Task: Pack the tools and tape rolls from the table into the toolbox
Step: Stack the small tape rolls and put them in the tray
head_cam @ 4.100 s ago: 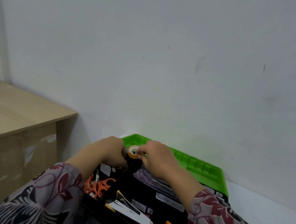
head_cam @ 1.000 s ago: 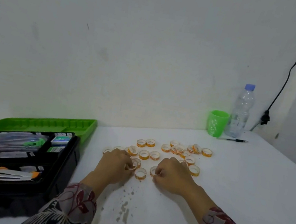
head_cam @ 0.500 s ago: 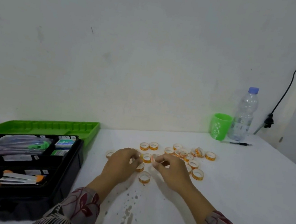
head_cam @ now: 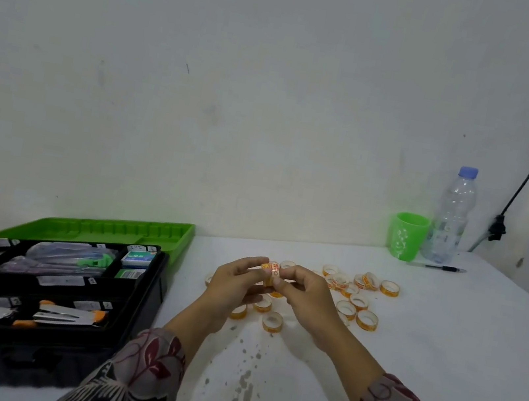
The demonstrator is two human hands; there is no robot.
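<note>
Leftmost sits one black toolbox (head_cam: 136, 301), its green lid (head_cam: 95, 229) folded back and open. Its front compartment holds two metal tools with orange ends (head_cam: 64, 316), and the rear ones hold clear packets and a small box. Just right of the toolbox, my two hands meet above the white bench (head_cam: 440, 349). My left hand (head_cam: 235, 286) and right hand (head_cam: 306, 297) both pinch one little stack of held rolls (head_cam: 271, 270) between fingertips and thumbs, two rolls as far as I can tell. Beneath and further right, loose tape rolls (head_cam: 366, 320) lie on the bench, about fifteen; some overlap, so I cannot count exactly. Farthest from the toolbox, by the wall, stand one green cup (head_cam: 406, 236) and one water bottle (head_cam: 451, 216), with one pen (head_cam: 436, 267) lying beside them.
</note>
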